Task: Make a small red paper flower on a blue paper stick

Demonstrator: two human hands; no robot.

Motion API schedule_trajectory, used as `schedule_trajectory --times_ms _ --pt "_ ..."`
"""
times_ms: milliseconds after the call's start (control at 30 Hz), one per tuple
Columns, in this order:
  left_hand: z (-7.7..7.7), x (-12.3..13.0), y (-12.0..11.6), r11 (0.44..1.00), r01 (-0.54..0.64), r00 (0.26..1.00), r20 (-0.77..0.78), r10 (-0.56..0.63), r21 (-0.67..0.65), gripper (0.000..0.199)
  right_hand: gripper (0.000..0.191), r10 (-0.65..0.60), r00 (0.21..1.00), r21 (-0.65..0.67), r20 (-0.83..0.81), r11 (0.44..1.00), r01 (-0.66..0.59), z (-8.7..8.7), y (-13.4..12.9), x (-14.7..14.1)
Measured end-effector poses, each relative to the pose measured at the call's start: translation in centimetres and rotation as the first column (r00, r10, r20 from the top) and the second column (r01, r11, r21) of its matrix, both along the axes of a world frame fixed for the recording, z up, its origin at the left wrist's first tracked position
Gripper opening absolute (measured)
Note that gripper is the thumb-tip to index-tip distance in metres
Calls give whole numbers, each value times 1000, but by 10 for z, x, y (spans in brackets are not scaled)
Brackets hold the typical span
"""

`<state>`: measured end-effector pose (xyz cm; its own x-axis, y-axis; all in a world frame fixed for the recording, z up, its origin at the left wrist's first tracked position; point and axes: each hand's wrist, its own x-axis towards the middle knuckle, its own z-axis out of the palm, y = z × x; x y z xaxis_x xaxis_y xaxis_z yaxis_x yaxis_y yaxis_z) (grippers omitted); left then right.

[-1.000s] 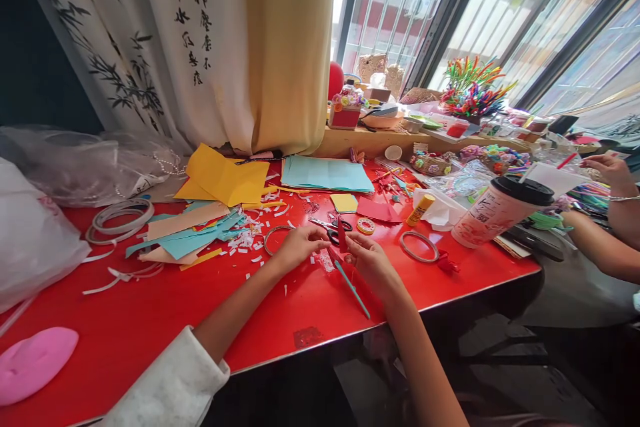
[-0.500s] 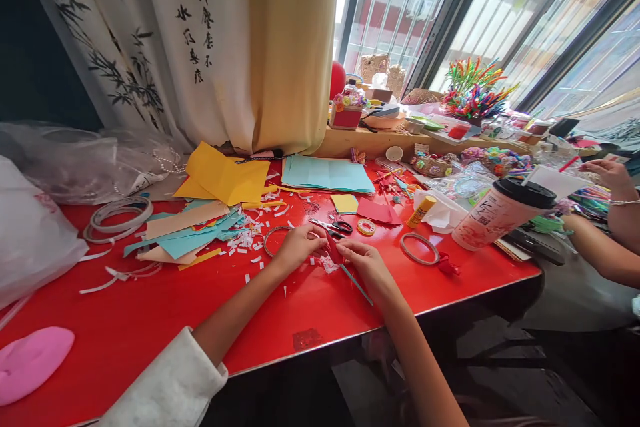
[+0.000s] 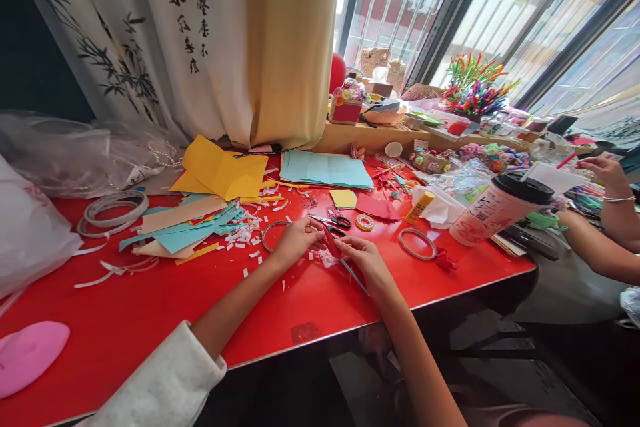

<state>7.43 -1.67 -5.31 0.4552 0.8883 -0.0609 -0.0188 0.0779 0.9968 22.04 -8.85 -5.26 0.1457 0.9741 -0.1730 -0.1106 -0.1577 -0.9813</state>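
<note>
Two bare hands worked over one red table [image 3: 240, 320]. The left hand [image 3: 299, 241] and the right hand [image 3: 367, 261] both pinched one folded red paper piece [image 3: 331, 240] between their fingertips, above the middle of the tabletop. One slender teal strip [image 3: 354, 275] slanted from beneath the right hand toward the front edge, its tip just short of it.

One pair of black-handled scissors [image 3: 342, 221] lay just behind the red piece, near one small yellow-rimmed tape roll [image 3: 365, 221]. Two ring-shaped rolls flanked the hands: a left ring [image 3: 267, 237] close to the left hand and a right ring [image 3: 417, 245] farther off. One yellow glue stick [image 3: 421, 207] and one black-lidded cup [image 3: 493, 213] stood tilted in view to the right. The white scraps [image 3: 243, 238] at left were too many to count.

The table's front edge ran beneath both forearms. Open red surface stretched from one pink item [image 3: 33, 358] to the left forearm; a narrower stretch lay between the right hand and right ring.
</note>
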Motion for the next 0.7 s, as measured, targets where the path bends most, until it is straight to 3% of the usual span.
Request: schedule_trajectory --times_ms 267,700 --pt "-1 0 0 1000 12 1000 -4 -12 1 4 30 38 999 47 12 998 -39 -7 4 3" --pt "-7 2 1 1000 -3 1000 17 2 22 4 31 50 999 30 3 998 -50 -5 1 2"
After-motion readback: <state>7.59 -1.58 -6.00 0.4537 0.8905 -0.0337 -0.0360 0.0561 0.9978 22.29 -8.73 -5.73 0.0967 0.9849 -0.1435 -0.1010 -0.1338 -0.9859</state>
